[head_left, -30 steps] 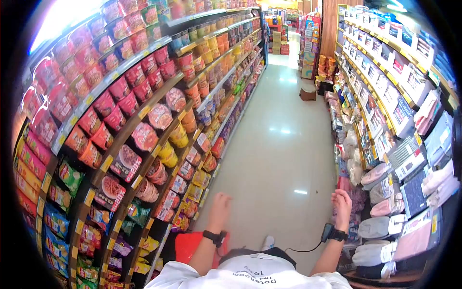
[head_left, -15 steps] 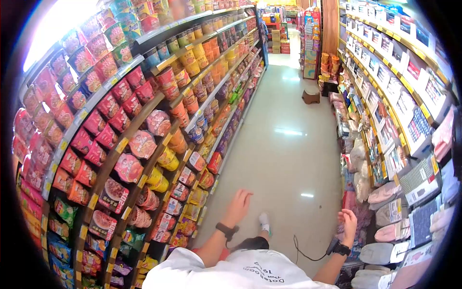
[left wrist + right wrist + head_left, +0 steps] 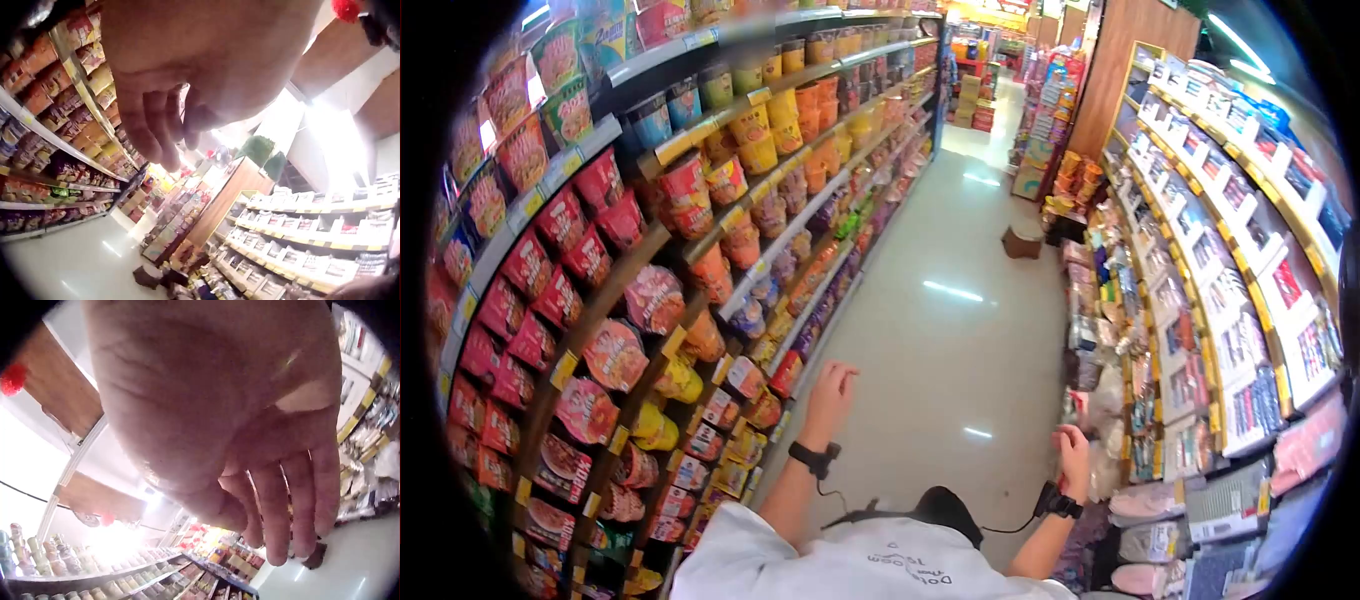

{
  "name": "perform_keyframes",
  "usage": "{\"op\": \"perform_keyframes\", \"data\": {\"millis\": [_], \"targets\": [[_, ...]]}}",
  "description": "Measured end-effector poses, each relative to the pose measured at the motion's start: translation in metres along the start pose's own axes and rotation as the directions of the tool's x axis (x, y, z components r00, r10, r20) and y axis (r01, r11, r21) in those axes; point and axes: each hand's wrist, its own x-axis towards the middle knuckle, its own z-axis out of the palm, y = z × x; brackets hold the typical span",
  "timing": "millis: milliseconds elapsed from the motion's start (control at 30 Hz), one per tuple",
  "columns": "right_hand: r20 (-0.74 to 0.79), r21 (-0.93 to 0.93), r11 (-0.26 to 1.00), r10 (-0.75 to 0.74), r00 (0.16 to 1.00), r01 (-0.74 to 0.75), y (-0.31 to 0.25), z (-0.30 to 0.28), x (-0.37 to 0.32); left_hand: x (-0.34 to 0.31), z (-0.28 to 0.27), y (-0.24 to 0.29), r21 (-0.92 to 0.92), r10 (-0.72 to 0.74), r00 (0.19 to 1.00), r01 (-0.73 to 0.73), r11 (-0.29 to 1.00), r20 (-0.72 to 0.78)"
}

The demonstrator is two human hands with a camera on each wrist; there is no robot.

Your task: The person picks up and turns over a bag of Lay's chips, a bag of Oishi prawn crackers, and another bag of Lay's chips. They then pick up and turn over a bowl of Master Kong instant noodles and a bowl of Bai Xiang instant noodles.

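My left hand (image 3: 830,400) is raised over the aisle floor near the left shelf, empty, its fingers loosely bent. In the left wrist view the same hand (image 3: 187,75) reaches down from the top with nothing in its fingers. On the other side my right hand (image 3: 1075,460) hangs in front of the right shelf, also holding nothing. Its palm and fairly straight fingers (image 3: 273,512) fill much of the right wrist view. Nearest to the left hand are yellow snack packs (image 3: 745,447) on the lower shelves; plastic-wrapped goods (image 3: 1108,400) lie close to the right hand.
Shelves of cup noodles (image 3: 595,255) line the left side. On the right stand tiered racks of small packed goods (image 3: 1225,365), with folded textiles (image 3: 1230,500) below. A brown stool (image 3: 1022,242) stands on the floor (image 3: 910,340) ahead, before a wooden pillar (image 3: 1122,95).
The view has moved forward along the aisle and tilted; shelf goods have shifted within it. The white shoe and the red item by my left arm are out of sight. Both hands stay empty.
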Motion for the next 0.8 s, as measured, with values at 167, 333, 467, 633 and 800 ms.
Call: {"op": "perform_keyframes", "data": {"millis": [167, 333, 467, 633, 800], "targets": [[0.316, -0.069, 0.997, 0.000, 0.949, 0.023, 0.007, 0.082, 0.104, 0.056, -0.005, -0.021, -0.018, -0.055, 0.987, 0.053, 0.998, -0.151], [0.427, -0.044, 0.988, -0.113, 0.897, 0.146, -0.022, 0.155, 0.229, 0.103, -0.021, -0.048, 0.125, -0.144, 0.911, 0.207, 0.970, -0.386], [0.459, 0.084, 0.983, -0.186, 0.868, 0.166, -0.052, 0.224, 0.346, 0.171, -0.061, -0.042, 0.134, -0.099, 0.773, 0.232, 0.963, -0.626], [0.656, 0.196, 0.957, -0.288, 0.698, 0.211, -0.128, 0.344, 0.403, 0.228, -0.129, -0.058, 0.087, -0.077, 0.585, 0.247, 0.965, -0.808], [0.788, 0.409, 0.890, -0.456, 0.413, 0.202, -0.258, 0.455, 0.388, 0.283, -0.170, -0.069, 0.137, -0.028, 0.565, 0.247, 0.959, -0.825]]}}
